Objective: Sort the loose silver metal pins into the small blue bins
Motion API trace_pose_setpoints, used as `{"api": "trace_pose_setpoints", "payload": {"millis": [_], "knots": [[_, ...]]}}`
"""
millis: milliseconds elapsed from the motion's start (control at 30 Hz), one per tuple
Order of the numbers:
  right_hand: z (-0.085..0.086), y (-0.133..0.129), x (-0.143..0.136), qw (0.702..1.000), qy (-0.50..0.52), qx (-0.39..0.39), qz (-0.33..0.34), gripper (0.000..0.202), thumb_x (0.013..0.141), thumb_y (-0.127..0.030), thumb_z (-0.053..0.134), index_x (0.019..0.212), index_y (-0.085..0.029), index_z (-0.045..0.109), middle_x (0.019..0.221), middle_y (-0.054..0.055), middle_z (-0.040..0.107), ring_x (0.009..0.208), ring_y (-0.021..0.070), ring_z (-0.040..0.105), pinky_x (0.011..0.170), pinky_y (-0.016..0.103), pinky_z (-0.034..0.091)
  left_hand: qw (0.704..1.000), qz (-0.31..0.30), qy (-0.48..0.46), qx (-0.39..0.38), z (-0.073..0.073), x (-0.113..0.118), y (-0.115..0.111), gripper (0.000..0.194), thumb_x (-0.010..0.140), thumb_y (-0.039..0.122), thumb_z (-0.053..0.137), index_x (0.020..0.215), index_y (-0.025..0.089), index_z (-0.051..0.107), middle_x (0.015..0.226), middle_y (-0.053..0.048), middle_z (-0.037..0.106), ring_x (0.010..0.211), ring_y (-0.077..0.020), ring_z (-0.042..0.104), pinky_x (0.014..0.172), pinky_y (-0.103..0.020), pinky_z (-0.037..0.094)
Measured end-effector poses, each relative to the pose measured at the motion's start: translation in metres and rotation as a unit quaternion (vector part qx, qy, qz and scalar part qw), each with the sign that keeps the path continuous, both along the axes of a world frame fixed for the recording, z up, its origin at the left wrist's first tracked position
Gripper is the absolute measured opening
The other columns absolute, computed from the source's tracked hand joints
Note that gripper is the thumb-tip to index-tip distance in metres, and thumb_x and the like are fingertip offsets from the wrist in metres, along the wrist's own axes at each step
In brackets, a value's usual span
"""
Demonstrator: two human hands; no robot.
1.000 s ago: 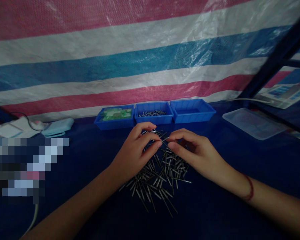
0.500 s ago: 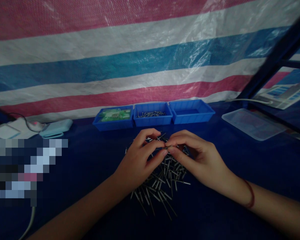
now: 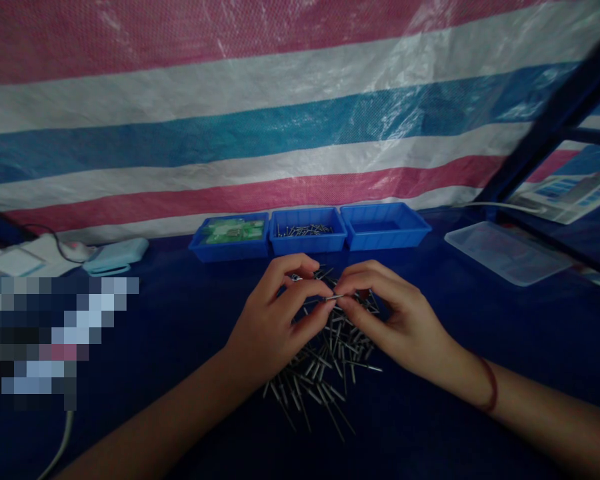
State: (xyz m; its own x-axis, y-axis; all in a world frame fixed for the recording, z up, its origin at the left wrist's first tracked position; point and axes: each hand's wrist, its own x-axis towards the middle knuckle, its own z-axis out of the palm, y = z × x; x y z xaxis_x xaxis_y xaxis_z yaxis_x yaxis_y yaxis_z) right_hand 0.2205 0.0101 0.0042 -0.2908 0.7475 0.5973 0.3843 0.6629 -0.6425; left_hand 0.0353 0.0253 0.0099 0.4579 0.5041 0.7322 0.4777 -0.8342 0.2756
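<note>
the left hand [image 3: 275,317] and the right hand [image 3: 397,310] now meet fingertip to fingertip just above the heap of metal pins [image 3: 338,337], which sits on the dark blue surface [image 3: 180,300]. one thin metal pin [image 3: 334,297] lies nearly level between them, pinched at the left thumb and forefinger and, it seems, at its other end by the right ones; so both hands look taken up with this single piece. how firmly each presses, i can't tell from here.

beyond the heap stand three blue bins side by side: the left bin [image 3: 230,250] with green packets [image 3: 233,229], the middle bin [image 3: 307,245] with more thin metal pieces [image 3: 307,231], and the right bin [image 3: 390,239]. a clear plastic lid or tray [image 3: 510,253] lies well to the right of the heap.
</note>
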Motion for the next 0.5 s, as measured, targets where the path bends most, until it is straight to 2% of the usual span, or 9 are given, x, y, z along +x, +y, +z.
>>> {"api": "trace_pose_setpoints", "payload": {"millis": [200,333,433,500], "knots": [[-0.003,0.0,0.0,1.0,-0.003,-0.016,0.024,0.013,0.086,-0.013,0.054,0.096,-0.018,0.061,0.096,0.004,0.058,0.09,0.0125,0.057,0.075,0.026,0.047,1.0,-0.006,-0.003,0.0,0.001,0.0,-0.003,0.008,0.084,0.019,0.061,0.09,0.018,0.057,0.106,-0.005,0.05,0.094,-0.0134,0.056,0.082,-0.028,0.049],[0.001,-0.003,-0.002,0.999,-0.019,-0.024,0.031,0.012,0.088,-0.014,0.051,0.092,-0.017,0.062,0.095,0.005,0.057,0.09,0.0129,0.057,0.077,0.028,0.047,0.999,0.006,-0.002,-0.031,0.002,-0.002,-0.002,0.006,0.084,0.022,0.06,0.084,0.017,0.056,0.105,-0.005,0.051,0.094,-0.0145,0.056,0.082,-0.03,0.048],[0.009,-0.001,-0.003,0.999,-0.041,0.005,0.023,0.012,0.088,-0.014,0.049,0.086,-0.016,0.061,0.091,0.005,0.058,0.086,0.0134,0.057,0.074,0.028,0.048,0.997,0.004,0.017,-0.075,0.003,-0.004,0.0,0.009,0.087,0.025,0.056,0.083,0.017,0.055,0.105,-0.006,0.053,0.096,-0.016,0.055,0.084,-0.032,0.048],[0.015,0.007,-0.003,0.997,-0.058,0.047,-0.003,0.012,0.087,-0.014,0.049,0.083,-0.016,0.061,0.089,0.005,0.058,0.085,0.0143,0.057,0.074,0.029,0.047,0.993,0.006,0.04,-0.106,0.004,-0.005,0.002,0.013,0.088,0.029,0.054,0.093,0.017,0.055,0.105,-0.007,0.054,0.099,-0.0177,0.055,0.086,-0.034,0.047]]}}
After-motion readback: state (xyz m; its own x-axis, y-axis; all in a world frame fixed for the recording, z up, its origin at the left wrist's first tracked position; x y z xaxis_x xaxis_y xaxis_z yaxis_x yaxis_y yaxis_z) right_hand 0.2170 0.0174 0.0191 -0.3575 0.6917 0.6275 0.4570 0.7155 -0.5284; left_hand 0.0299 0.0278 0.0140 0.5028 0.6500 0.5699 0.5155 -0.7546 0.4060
